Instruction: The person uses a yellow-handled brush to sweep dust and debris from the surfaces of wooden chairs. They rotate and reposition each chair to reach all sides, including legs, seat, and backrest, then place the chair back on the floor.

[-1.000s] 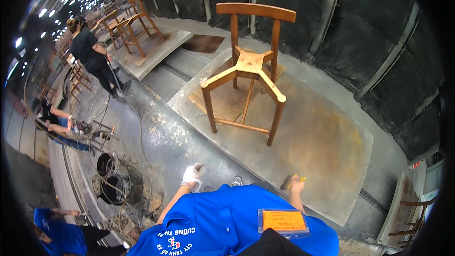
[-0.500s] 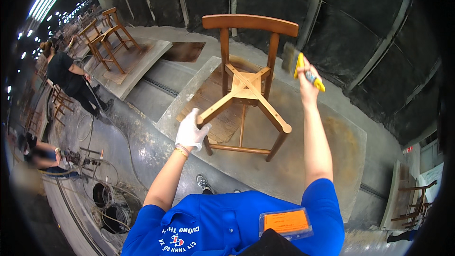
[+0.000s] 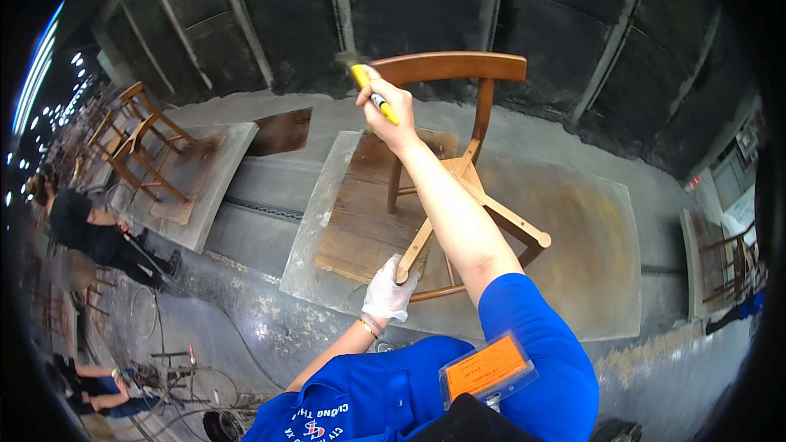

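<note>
In front of me stands a brown wooden chair frame (image 3: 467, 66) without a seat panel; pale crossed bars (image 3: 512, 214) span its seat area. My left hand (image 3: 386, 293), in a thin white glove, is closed around the near left corner of the frame. My bare right hand (image 3: 388, 117) grips a yellow-handled brush (image 3: 359, 75) at the left end of the curved backrest. Motion blurs the bristles, and whether they touch the wood I cannot tell. My right forearm crosses over the chair and hides part of the back and the crossed bars.
Beneath the chair lies a grey platform (image 3: 598, 278) with a brown board (image 3: 360, 229) on it. More chairs (image 3: 147, 143) stand on another platform at the left, near a person in black (image 3: 86, 229). Hoses (image 3: 233, 319) run over the floor. Dark wall panels (image 3: 417, 8) rise behind.
My right hand has swung the brush from the chair's right side across to the left end of the backrest. The left hand keeps its corner; the view and the chair's angle have shifted.
</note>
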Demonstrator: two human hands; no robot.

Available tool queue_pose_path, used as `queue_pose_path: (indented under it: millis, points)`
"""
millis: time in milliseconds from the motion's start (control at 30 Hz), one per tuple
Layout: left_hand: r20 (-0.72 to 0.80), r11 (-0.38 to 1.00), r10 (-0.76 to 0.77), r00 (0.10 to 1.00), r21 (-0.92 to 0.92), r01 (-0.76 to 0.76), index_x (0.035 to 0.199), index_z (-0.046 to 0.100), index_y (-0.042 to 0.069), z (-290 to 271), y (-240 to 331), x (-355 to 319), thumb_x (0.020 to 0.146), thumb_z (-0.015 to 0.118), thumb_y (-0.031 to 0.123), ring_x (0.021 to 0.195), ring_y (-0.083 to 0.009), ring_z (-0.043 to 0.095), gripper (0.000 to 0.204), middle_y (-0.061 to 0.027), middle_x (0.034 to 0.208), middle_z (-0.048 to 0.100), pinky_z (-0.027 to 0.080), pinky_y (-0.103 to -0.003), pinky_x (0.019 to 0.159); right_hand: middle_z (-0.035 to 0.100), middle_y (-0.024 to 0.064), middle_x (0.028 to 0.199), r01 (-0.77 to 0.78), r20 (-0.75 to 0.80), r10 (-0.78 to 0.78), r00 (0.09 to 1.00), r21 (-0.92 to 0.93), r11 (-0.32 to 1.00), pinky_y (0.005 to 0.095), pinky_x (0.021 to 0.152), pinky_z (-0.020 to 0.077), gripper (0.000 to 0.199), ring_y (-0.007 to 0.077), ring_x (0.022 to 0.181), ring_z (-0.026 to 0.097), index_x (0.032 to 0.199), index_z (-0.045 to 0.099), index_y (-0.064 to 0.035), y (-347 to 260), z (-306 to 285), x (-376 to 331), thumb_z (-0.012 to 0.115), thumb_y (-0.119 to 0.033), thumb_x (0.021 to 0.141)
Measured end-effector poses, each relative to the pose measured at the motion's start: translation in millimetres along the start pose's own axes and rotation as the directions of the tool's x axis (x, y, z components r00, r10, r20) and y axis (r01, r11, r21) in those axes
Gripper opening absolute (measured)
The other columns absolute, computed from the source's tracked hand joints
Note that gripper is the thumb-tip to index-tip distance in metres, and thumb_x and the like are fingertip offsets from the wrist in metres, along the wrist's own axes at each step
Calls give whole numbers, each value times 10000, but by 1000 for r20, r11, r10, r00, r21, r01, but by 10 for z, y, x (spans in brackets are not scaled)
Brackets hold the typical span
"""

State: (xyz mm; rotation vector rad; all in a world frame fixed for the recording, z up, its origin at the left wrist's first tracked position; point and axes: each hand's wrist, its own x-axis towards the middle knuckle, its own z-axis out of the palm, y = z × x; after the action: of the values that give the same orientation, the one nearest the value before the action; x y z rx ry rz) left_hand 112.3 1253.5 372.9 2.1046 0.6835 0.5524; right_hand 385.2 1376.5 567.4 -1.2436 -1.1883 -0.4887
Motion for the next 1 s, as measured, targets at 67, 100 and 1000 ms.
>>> queue_pose_path:
  millis: [67, 100, 1000]
  points:
    - [-11, 996, 85, 996, -23, -85, 1286, 610, 5, 12, -43, 18, 875, 805, 311, 956, -443, 711, 548, -250, 1006, 728, 573, -472, 821, 772, 150, 1175, -81, 77, 63, 995, 259, 962, 393, 1053, 514, 118, 273, 1218, 685, 819, 738, -77, 135, -179, 27, 728, 39, 835]
    - [0, 994, 111, 994, -9, -111, 1284, 612, 5, 16, -63, 23, 873, 808, 307, 955, -446, 710, 546, -252, 1017, 727, 574, -475, 820, 745, 134, 1242, -189, 31, 189, 981, 325, 927, 411, 1088, 489, 118, 265, 1234, 659, 819, 750, -93, 247, -447, 75, 752, 19, 859]
    - [312, 984, -5, 950, 173, -52, 1049, 581, 41, -701, -49, 611, 884, 765, 281, 898, -493, 674, 345, -274, 919, 695, 543, -542, 767, 641, 134, 1445, 406, 501, 67, 863, -766, 498, 430, 1115, 527, 87, 346, 1307, 633, 909, 664, -123, 588, -2276, -541, 649, -90, 829]
